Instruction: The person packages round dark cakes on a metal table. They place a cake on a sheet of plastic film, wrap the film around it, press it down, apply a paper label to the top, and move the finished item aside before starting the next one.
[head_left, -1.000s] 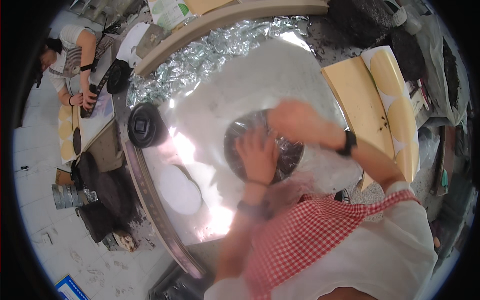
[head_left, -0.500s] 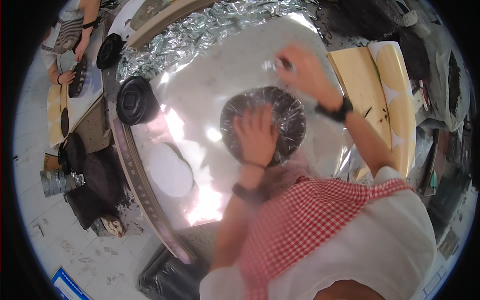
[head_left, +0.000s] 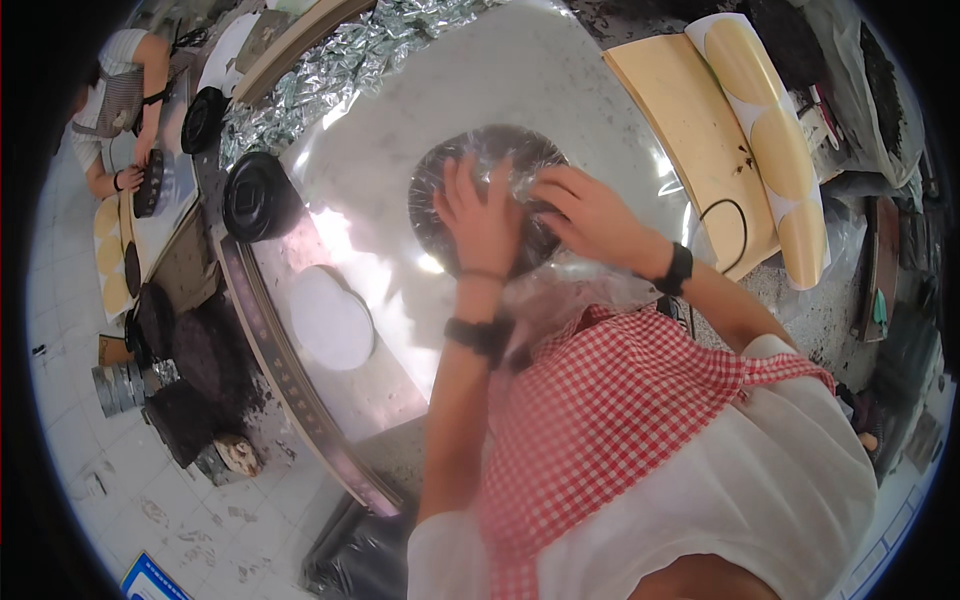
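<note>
Lots of gloss next to matt, as I get it remotely.
I see a dark disc (head_left: 425, 200) under clear plastic wrap (head_left: 500, 140), v. shiny w/ fine creases. Tabletop (head_left: 470, 90): smooth, pale, semi-gloss, glare in spots. Foil (head_left: 400, 50): silvery, metallic, crinkled. Round black holder (head_left: 258, 197) looks like hard plastic, shiny. White rounds (head_left: 330, 320): smooth, matt, paper-like. Tan sheets (head_left: 670, 110): matt paper; sticker strip (head_left: 755, 130) w/ gold circles has satin sheen. Apron (head_left: 600, 410): checked cloth, matt; shirt (head_left: 760, 480) ditto, plain. Dark slabs (head_left: 205, 350): rough, dull. Can't tell if curved rail (head_left: 290, 400) is wood, metal, etc.
</note>
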